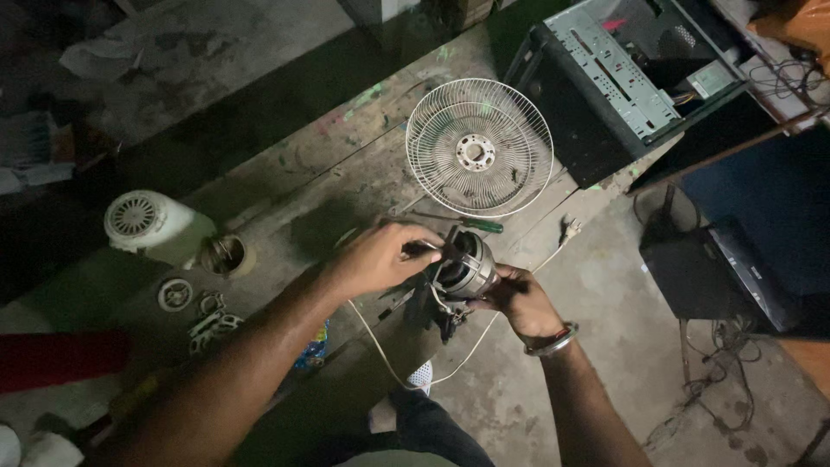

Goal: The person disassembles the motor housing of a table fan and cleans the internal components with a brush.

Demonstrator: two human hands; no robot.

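Observation:
A silver fan motor (468,268) sits between my hands above the front edge of the wooden workbench (346,156). My right hand (517,298) grips it from below and to the right. My left hand (386,255) rests on its upper left side, fingers pinching something dark at the motor's top; what it is I cannot tell. A white cord (406,374) hangs from the motor in a loop and runs right to a plug (569,229) on the bench.
A round white wire fan guard (479,147) lies flat behind the motor, a green-handled screwdriver (467,223) in front of it. A white motor housing (156,227), a ring and small metal parts lie at left. An open computer case (605,82) stands at right.

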